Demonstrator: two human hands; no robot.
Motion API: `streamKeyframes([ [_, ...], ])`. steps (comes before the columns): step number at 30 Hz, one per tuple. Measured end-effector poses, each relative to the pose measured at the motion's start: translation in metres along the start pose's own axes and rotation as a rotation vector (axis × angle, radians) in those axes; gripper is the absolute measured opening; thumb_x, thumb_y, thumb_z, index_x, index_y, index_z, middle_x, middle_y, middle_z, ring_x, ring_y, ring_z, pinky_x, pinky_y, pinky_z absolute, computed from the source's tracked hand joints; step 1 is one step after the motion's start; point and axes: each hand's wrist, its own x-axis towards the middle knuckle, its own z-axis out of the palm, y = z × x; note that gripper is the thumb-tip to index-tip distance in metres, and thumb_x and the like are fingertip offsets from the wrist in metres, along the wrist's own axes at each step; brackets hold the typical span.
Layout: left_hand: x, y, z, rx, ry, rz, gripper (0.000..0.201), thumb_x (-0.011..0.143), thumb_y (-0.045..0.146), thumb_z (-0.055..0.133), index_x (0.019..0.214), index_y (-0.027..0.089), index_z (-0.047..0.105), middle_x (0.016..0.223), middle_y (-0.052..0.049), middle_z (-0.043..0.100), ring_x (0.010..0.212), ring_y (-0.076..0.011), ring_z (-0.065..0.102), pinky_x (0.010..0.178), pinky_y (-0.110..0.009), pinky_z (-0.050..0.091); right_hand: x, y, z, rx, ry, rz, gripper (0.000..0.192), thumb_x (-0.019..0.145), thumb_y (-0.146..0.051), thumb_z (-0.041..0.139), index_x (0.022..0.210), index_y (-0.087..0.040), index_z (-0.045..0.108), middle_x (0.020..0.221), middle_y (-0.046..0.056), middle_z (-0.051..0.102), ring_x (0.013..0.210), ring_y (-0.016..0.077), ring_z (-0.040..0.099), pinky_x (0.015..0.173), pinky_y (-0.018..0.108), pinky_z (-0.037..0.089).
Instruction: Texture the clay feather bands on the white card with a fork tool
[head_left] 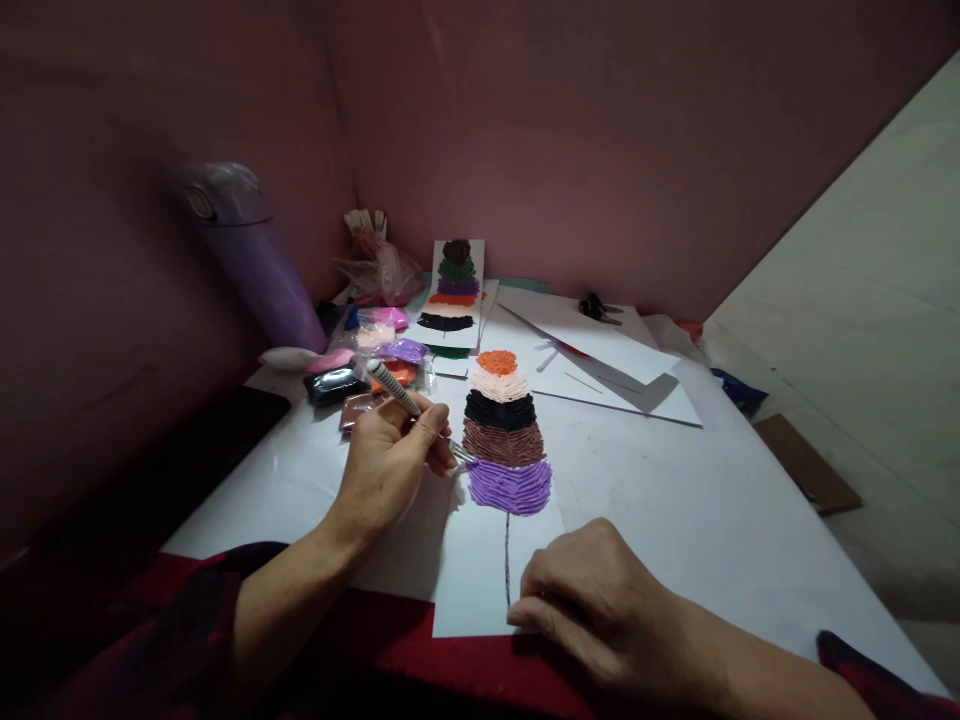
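My left hand (397,455) is closed round a slim pen-shaped tool (391,384) with a pale patterned handle. Its metal tip, pronged as far as I can tell, touches the left edge of a purple clay band (510,488). That band is the lowest of several ridged clay bands on a white sheet of paper (472,580); brown (504,443), black (500,408), pale peach (500,384) and orange (496,362) lie above it. A dark drawn line runs down below the purple. With fingers curled, my right hand (600,595) presses the sheet's lower right corner, thumb on the paper.
Clay packets (336,384) lie at the left, beside a purple bottle (259,265). Behind stands a card with coloured bands (456,290), near a plastic bag (386,265). White sheets (600,345) and keys (598,307) are at the back. A dark slab (247,415) lies left.
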Motion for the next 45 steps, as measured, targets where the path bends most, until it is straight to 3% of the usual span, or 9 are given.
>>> streamKeyframes([
  [27, 0.0043, -0.0046, 0.0030, -0.048, -0.066, -0.054, 0.019, 0.083, 0.027, 0.058, 0.067, 0.017, 0.056, 0.050, -0.002, 0.063, 0.043, -0.0117, 0.059, 0.046, -0.022, 0.050, 0.0008, 0.0014, 0.0007, -0.021, 0.010, -0.003, 0.029, 0.094, -0.027, 0.048, 0.073, -0.017, 0.065, 0.056, 0.002, 0.065, 0.046, 0.0122, 0.056, 0.048, 0.028, 0.037],
  [45, 0.0073, -0.0057, 0.0015, 0.033, -0.029, -0.058, 0.020, 0.082, 0.027, 0.056, 0.065, 0.017, 0.056, 0.047, -0.001, 0.061, 0.042, -0.0115, 0.058, 0.043, -0.022, 0.049, 0.0003, 0.0008, 0.0008, 0.000, 0.016, 0.009, 0.029, 0.093, -0.026, 0.050, 0.071, -0.015, 0.066, 0.055, 0.003, 0.065, 0.047, 0.0126, 0.058, 0.049, 0.027, 0.039],
])
